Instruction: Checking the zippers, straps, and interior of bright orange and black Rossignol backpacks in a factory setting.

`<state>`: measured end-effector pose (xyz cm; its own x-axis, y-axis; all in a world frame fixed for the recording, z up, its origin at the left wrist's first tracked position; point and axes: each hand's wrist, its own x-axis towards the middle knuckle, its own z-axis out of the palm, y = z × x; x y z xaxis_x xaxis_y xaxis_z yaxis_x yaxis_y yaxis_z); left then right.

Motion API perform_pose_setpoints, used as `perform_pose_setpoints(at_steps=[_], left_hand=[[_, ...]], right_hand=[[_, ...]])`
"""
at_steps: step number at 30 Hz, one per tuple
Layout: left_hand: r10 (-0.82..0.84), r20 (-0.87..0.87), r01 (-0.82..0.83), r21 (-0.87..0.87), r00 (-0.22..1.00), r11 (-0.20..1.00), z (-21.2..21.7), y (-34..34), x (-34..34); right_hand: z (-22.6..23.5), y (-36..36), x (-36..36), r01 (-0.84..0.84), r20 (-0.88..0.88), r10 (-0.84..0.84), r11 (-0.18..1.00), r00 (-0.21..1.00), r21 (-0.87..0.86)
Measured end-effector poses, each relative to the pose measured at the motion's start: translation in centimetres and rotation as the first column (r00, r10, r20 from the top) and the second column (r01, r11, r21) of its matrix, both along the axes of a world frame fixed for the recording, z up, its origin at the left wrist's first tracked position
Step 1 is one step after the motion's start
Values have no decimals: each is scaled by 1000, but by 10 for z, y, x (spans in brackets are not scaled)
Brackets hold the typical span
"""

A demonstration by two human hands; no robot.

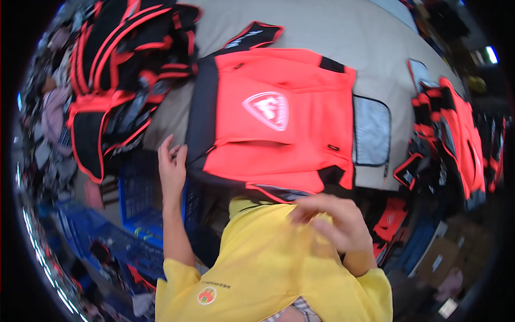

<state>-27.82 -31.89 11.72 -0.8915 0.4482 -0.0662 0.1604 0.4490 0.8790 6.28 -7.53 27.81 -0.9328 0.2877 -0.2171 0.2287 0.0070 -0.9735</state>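
A bright red and black fabric piece [314, 121], which looks like a backpack body, lies flat on the pale table in front of me. It bears a white shield emblem and short zip pulls. From its right side sticks out a grey rectangular flap [372, 131] with dark edging. My left hand [173, 163] is held up just beside the piece's lower left edge, fingers apart and loosely bent, holding nothing. Close to my yellow shirt, below the near edge, hovers my right hand [338, 220]. It is somewhat blurred; its curved fingers stand off the thumb, with nothing visible between.
Black backpack parts with red edging [115, 70] are piled at the table's left. More red and black pieces [448, 139] lie to the right. Blue plastic crates [142, 206] stand below on the left, and a cardboard box [439, 262] sits at the lower right.
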Motion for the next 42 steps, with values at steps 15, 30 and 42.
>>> perform_pose_setpoints(at_steps=[15, 30, 42], left_hand=[[-387, 761, 226, 313, 521, 922, -8, 25, -14], [31, 448, -79, 90, 893, 993, -55, 85, -13], [-212, 400, 171, 135, 892, 976, -130, 166, -13]], right_hand=[[-229, 44, 33, 840, 222, -813, 493, 538, -227], [-162, 17, 86, 944, 460, -824, 289, 330, -159], [-324, -20, 85, 978, 423, -891, 203, 165, 46]])
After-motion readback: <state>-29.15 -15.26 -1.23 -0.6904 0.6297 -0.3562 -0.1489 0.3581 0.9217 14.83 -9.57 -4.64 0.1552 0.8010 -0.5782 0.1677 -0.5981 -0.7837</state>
